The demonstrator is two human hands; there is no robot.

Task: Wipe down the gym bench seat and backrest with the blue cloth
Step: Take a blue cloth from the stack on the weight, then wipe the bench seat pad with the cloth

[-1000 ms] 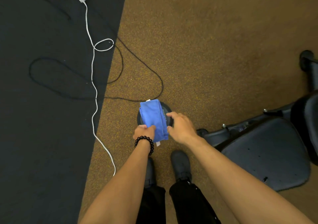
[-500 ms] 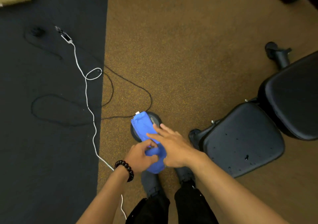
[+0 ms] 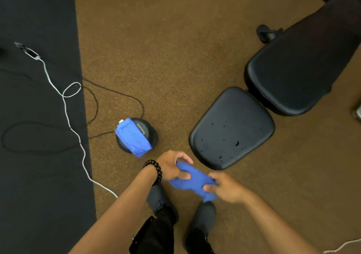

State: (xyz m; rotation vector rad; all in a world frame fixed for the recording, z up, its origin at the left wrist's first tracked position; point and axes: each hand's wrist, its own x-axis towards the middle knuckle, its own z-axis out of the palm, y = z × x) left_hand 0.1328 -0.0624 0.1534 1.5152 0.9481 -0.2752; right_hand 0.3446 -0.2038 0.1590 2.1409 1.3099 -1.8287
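Head view, looking down at my own two hands over the brown carpet. I hold the blue cloth [image 3: 192, 179] bunched between both hands, above my shoes and just short of the near edge of the bench seat [image 3: 232, 128]. My left hand [image 3: 172, 166], with a bead bracelet [image 3: 155, 170] at the wrist, has its fingers [image 3: 183, 157] curled over one end of the cloth, thumb pressed beneath. My right hand [image 3: 224, 188] pinches the other end, its fingers [image 3: 210, 187] closed into the fabric.

The cloth is neither spread nor folded flat; it hangs in a loose wad with one corner drooping towards my right shoe. The seat, a black padded panel with several small marks or flecks on it, lies just beyond the hands and is not touched. The backrest [image 3: 293, 74], a second black pad, adjoins the far end of the seat and runs up and to the right.

A second blue cloth [image 3: 132, 136] lies draped over a round black disc [image 3: 145, 131] on the floor to my left, well apart from the one in hand. A white cable [image 3: 67, 115] and black cords trail over the boundary with the dark mat [image 3: 35, 156].

Step in hand, as I judge it: readying the cloth; wiping has not begun. The next move calls for gathering the cloth into a flat pad under one palm, then carrying it forward and to the right onto the near seat edge.
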